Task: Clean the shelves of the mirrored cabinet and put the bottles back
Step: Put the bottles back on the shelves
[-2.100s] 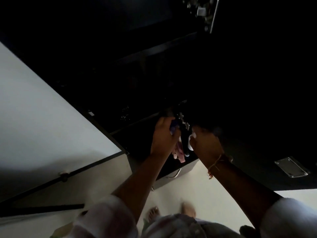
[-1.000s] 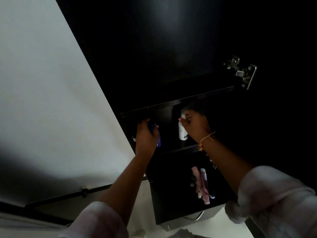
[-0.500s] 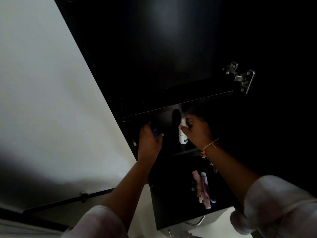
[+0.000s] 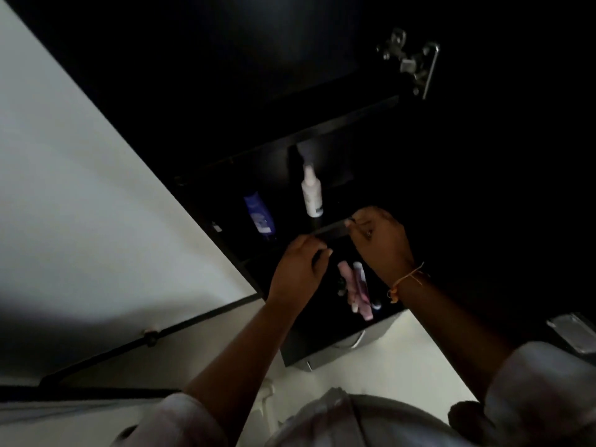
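Observation:
The dark cabinet [image 4: 225, 130] stands open in front of me. On its middle shelf [image 4: 332, 228] a blue bottle [image 4: 258, 213] stands at the left and a white spray bottle [image 4: 311, 192] stands upright further right. Both bottles are free of my hands. My left hand [image 4: 298, 269] hovers just below the shelf's front edge, fingers loosely curled and holding nothing. Close to the right of it, my right hand [image 4: 380, 243] is at the shelf edge, also holding nothing. Pink tubes [image 4: 354, 285] lie in the compartment below, between my hands.
A metal hinge [image 4: 409, 59] sticks out at the upper right of the cabinet. A white wall [image 4: 80, 188] runs along the left. A metal handle [image 4: 350, 341] shows under the cabinet's bottom, and a shiny plate [image 4: 577, 330] sits at the far right.
Both hands have let go of the blue and white bottles, which now stand on the shelf, and have dropped down to the shelf's front edge.

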Demonstrator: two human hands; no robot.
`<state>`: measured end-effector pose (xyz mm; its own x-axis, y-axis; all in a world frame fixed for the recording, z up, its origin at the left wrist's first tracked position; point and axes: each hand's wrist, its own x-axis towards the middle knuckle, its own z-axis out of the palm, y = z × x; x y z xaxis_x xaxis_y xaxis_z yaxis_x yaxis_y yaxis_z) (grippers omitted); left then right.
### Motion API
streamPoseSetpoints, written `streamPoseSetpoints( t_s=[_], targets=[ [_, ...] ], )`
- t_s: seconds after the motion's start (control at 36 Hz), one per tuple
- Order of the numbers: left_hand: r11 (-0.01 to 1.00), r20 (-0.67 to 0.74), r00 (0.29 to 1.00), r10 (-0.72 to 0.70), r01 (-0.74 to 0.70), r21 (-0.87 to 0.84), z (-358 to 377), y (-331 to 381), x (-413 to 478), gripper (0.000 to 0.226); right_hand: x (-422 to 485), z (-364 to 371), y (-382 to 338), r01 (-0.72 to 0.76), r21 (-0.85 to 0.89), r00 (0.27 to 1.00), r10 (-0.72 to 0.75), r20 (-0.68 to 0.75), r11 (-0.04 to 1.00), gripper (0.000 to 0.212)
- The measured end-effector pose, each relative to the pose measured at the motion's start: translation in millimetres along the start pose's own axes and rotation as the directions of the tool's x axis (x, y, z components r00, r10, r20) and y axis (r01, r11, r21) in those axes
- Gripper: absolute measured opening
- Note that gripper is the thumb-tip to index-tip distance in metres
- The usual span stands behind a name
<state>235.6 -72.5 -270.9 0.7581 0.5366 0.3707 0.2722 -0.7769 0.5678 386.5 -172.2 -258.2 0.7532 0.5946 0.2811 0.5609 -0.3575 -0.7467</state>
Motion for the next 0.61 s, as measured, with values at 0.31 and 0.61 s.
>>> streamPoseSetpoints(
  t_s=[0.31,0.61],
  targets=[
    [0.898,0.335,0.862,-0.38,0.431,-0.089,71,-21,-55,0.026,-76,-18,86,-0.21,-0.302,0.962,0.252,0.107,0.93,0.02],
    [0.909,0.275,0.876,-0.397,0.416,-0.013,104,-14,-45,0.049,-77,-6,101,-0.205,-0.373,0.931,0.298,0.21,0.905,0.054]
  ],
)
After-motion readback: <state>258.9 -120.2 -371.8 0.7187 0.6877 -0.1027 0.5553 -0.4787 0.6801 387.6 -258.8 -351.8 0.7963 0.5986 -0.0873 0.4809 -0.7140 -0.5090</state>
